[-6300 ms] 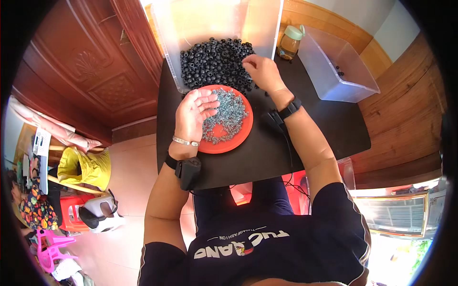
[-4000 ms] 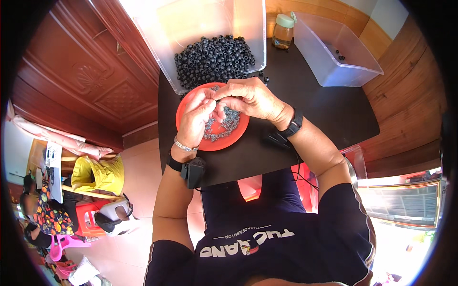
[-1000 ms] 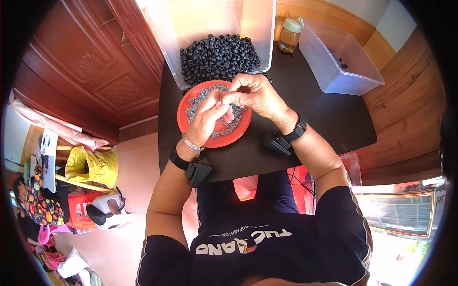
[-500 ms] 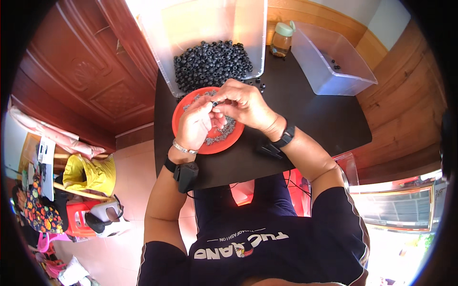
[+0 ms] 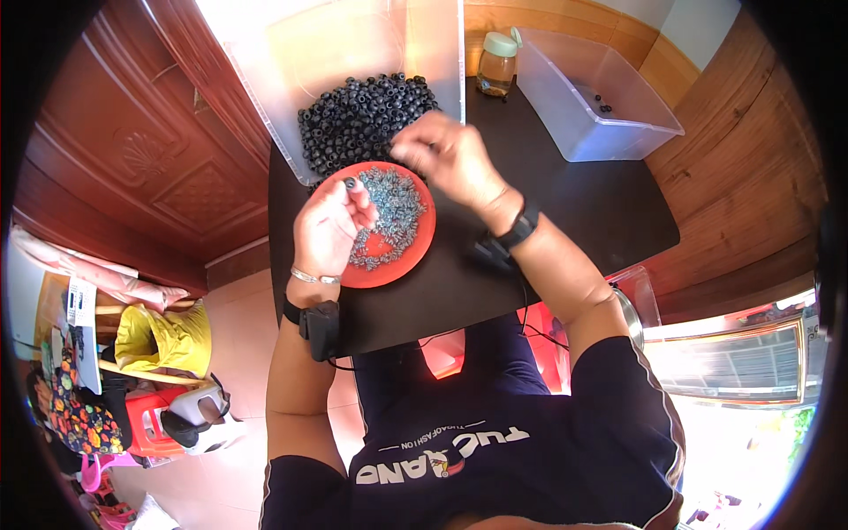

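An orange-red plate [image 5: 415,252] holding several small grey screws [image 5: 399,196] lies on a black table [image 5: 565,212]. My left hand [image 5: 329,225] rests over the plate's left side and pinches a small black round piece [image 5: 351,183] at its fingertips. My right hand [image 5: 446,155] hovers blurred above the plate's far edge, fingers curled, next to the heap of black round pieces [image 5: 362,115] in a clear bin [image 5: 283,62]. Whether the right hand holds a piece is hidden.
A second clear bin [image 5: 609,132] with a few black pieces stands at the far right. A small jar with a pale lid [image 5: 496,64] is between the bins. Wooden panels surround the table. Coloured bags and stools lie on the floor at left.
My right hand has drawn away from my left hand and moved toward the bin of black pieces. My left hand stays over the plate with the black piece.
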A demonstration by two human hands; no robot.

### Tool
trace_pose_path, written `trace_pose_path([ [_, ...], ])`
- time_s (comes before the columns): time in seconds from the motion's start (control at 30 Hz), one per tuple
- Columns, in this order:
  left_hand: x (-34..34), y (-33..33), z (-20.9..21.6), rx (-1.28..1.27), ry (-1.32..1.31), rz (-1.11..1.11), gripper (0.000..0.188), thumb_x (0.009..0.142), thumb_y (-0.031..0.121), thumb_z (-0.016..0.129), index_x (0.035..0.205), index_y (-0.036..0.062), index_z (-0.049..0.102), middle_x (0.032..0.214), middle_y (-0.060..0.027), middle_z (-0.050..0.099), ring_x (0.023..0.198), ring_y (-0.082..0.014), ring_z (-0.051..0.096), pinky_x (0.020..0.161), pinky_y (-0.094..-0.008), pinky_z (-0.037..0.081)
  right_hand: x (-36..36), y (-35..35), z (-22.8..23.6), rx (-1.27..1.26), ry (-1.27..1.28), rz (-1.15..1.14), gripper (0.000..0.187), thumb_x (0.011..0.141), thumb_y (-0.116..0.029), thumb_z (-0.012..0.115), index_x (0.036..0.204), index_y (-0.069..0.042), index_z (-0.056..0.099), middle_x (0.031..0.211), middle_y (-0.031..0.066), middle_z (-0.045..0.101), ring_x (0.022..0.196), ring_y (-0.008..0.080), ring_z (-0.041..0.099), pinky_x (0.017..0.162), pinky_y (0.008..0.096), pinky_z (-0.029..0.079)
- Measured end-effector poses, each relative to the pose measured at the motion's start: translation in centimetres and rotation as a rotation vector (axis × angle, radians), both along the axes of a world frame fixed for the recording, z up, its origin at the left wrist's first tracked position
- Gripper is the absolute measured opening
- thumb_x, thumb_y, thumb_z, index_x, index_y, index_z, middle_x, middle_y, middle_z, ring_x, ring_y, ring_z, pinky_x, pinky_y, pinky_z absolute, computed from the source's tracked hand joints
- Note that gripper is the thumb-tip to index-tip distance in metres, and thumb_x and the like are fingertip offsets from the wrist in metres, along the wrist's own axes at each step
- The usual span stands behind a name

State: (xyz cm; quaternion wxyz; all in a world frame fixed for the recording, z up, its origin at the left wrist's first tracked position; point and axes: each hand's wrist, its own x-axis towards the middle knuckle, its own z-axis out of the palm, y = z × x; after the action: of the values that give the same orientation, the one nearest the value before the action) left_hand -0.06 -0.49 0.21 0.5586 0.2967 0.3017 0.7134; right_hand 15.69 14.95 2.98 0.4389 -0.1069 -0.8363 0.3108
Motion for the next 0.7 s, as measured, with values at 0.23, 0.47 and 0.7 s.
trace_pose_path([
  [0.23,-0.6,0.5,0.0,0.017,-0.036,0.087,0.022,0.094,0.024,0.047,0.091,0.0039,0.057,0.083,-0.0066,0.056,0.075,-0.0207,0.058,0.067,-0.0309,0.047,1.9,6.8,-3.2,0.052,-0.378,-0.464,0.017,0.08,-0.019,0.064,0.092,-0.009,0.07,0.087,0.0116,0.066,0.076,0.0258,0.064,0.071,0.0342,0.051],
  [0.47,-1.4,0.0,-0.1,-0.025,-0.045,0.145,0.021,0.094,0.023,0.048,0.091,0.0039,0.057,0.082,-0.0069,0.059,0.073,-0.0206,0.06,0.067,-0.0306,0.048,-1.1,5.5,-0.8,0.115,-0.366,-0.306,0.016,0.082,-0.018,0.061,0.094,-0.011,0.069,0.089,0.0126,0.066,0.08,0.0278,0.064,0.073,0.0361,0.051],
  [0.7,-0.6,0.5,-0.1,-0.003,-0.034,0.104,0.019,0.093,0.019,0.048,0.093,0.0027,0.057,0.082,-0.0076,0.06,0.074,-0.021,0.061,0.067,-0.0308,0.049,-8.1,7.3,0.5,0.46,-0.607,-0.192,0.038,0.084,-0.025,0.059,0.121,-0.017,0.058,0.125,0.0114,0.053,0.117,0.0311,0.049,0.095,0.0427,0.045],
])
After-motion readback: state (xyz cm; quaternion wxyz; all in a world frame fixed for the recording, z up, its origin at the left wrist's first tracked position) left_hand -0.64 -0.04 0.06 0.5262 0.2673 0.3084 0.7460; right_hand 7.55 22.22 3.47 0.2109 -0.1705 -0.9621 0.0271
